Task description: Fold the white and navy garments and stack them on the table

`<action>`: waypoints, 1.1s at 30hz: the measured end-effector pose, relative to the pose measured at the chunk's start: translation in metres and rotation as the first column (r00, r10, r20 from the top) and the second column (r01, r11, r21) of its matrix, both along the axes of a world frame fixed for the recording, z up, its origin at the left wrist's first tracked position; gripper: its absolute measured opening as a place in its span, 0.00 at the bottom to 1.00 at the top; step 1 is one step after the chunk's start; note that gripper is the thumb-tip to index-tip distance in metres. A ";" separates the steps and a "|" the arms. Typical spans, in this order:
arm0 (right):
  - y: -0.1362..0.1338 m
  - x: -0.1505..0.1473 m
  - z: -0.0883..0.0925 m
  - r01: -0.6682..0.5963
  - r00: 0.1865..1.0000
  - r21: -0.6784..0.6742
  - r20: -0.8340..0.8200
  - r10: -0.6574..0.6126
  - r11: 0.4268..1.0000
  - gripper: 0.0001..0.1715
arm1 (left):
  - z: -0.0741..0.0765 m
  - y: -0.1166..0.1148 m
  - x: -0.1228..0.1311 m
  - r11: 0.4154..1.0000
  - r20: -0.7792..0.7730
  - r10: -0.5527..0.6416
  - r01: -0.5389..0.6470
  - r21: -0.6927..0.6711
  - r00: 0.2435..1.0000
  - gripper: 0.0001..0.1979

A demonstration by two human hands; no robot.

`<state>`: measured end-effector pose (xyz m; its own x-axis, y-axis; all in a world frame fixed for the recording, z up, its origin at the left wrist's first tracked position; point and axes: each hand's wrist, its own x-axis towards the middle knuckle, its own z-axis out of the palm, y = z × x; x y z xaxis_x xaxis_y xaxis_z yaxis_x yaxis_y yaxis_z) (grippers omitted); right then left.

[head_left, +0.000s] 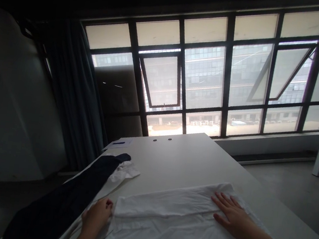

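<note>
Just 2 hands [96,216] [234,221] on white garment [166,205]

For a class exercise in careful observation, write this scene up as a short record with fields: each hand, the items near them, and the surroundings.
Left hand: fingers curled, at the edge of the white garment
Right hand: flat, fingers spread, on the white garment
White garment: folded over, lying on the white table
Dark navy garment: lying lengthwise to the left of the left hand
Far end of table: sheet of paper with a blue mark
Surroundings: large window with two panes tilted open, dark curtain to its left
</note>
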<state>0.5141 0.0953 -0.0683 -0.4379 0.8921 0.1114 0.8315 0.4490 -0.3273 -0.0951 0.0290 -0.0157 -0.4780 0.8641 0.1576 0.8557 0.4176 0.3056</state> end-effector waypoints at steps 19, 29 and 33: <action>-0.001 0.001 -0.001 0.006 1.000 0.033 0.026 -0.007 0.999 0.40 | -0.020 0.027 0.001 0.967 0.143 -0.211 0.185 0.175 0.967 0.08; -0.004 -0.002 0.006 0.021 0.999 0.004 0.042 -0.022 1.000 0.42 | -0.013 0.023 0.004 0.991 0.070 -0.100 0.093 0.099 0.993 0.08; -0.005 -0.003 0.009 0.020 0.999 -0.017 0.046 -0.019 1.000 0.42 | -0.012 0.020 0.003 0.994 0.014 -0.047 0.046 0.099 0.999 0.10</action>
